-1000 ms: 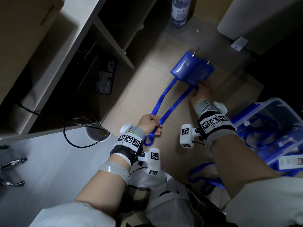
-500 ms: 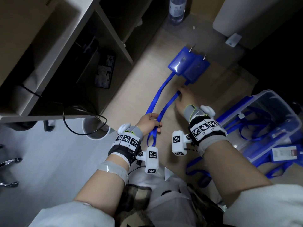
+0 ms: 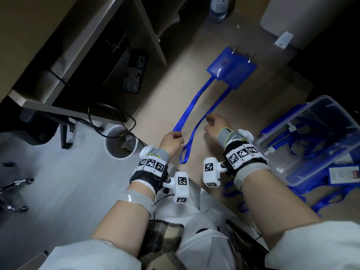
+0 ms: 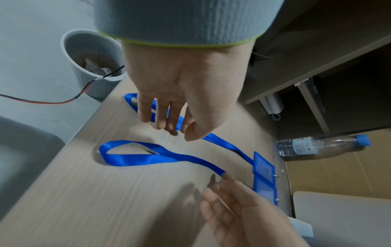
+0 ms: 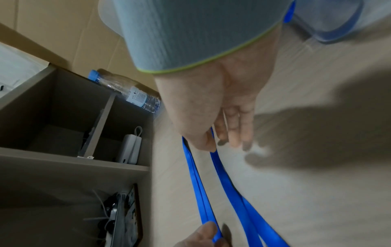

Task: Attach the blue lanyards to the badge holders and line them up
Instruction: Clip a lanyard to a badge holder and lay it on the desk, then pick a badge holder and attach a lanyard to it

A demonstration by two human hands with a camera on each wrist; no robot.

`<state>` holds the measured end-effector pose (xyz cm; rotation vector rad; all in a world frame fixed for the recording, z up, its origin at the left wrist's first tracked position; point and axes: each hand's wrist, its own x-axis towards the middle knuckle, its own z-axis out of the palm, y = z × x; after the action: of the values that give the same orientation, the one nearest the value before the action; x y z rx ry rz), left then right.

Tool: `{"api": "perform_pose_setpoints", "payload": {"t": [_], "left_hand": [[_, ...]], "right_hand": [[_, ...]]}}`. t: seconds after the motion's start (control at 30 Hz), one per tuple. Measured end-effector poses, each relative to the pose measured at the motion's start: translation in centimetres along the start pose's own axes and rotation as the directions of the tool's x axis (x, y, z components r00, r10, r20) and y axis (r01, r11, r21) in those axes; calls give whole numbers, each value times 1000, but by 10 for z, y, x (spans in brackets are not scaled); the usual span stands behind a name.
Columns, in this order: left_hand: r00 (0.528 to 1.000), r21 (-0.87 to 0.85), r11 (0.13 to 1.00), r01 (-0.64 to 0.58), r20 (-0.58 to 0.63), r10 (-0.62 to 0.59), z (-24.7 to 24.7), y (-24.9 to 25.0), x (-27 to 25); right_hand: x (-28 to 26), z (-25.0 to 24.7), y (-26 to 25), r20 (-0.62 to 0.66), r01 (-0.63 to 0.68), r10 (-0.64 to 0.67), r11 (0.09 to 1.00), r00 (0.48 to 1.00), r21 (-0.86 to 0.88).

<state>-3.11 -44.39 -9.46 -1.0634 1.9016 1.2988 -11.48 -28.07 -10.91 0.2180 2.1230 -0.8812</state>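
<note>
Two blue badge holders (image 3: 231, 68) lie side by side on the light wooden table (image 3: 175, 94), each with a blue lanyard running back toward me. My left hand (image 3: 172, 137) pinches the left lanyard (image 3: 191, 106) near its end between thumb and fingers (image 4: 180, 128). The right lanyard (image 3: 194, 133) lies beside it, and its loop (image 4: 135, 157) rests free on the table. My right hand (image 3: 213, 123) holds this strap partway along; the band runs between thumb and fingers (image 5: 213, 143). In the left wrist view both holders (image 4: 264, 167) sit at the far end.
A clear plastic bin (image 3: 315, 117) with more blue lanyards stands at the right, and loose lanyards (image 3: 231, 191) lie by my right forearm. A water bottle (image 3: 218, 6) stands at the back. A shelf unit (image 3: 78, 55) borders the left, with a white cup (image 3: 118, 143) and a black cable (image 3: 109, 121) below it.
My right hand has slid from the badge holders back along the right lanyard toward me. The two straps, bunched at my left hand before, now lie apart with the right loop free.
</note>
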Motion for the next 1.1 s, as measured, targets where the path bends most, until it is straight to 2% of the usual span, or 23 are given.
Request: {"api": "perform_pose_setpoints", "payload": {"t": [0.2,0.33,0.43,0.5,0.63,0.77,0.93,1.03,1.1], "left_hand": [[999,80,996,-38,-21,40,-19,-6,6],[998,38,999,-40,57,37,-40,-3,18],[994,-61,998,-21,103,27,-43,5,19],[991,-100,995,-16,129,29,-46,12,19],[981,-84,995,-59,181,74,-38,32,5],[966,-88,989,-116,223,133,-13,54,-24],[936,-62,971,-229,261,238,51,77,-85],[919,-31,961,-276,285,273,79,83,-105],[902,-8,951,-308,314,295,112,81,-130]], "right_hand": [[-6,36,-6,78,-215,207,971,975,104],[14,66,-6,103,-260,242,937,965,232],[10,68,-13,137,-274,241,902,961,334],[2,64,-19,99,-280,263,874,960,396],[-22,40,-21,-7,-244,292,812,956,529],[-50,8,-5,-96,-167,274,791,957,588],[-99,-39,47,-186,-40,230,724,955,689],[-116,-55,68,-235,29,200,701,951,713],[-139,-69,102,-273,71,200,672,941,737]]}}
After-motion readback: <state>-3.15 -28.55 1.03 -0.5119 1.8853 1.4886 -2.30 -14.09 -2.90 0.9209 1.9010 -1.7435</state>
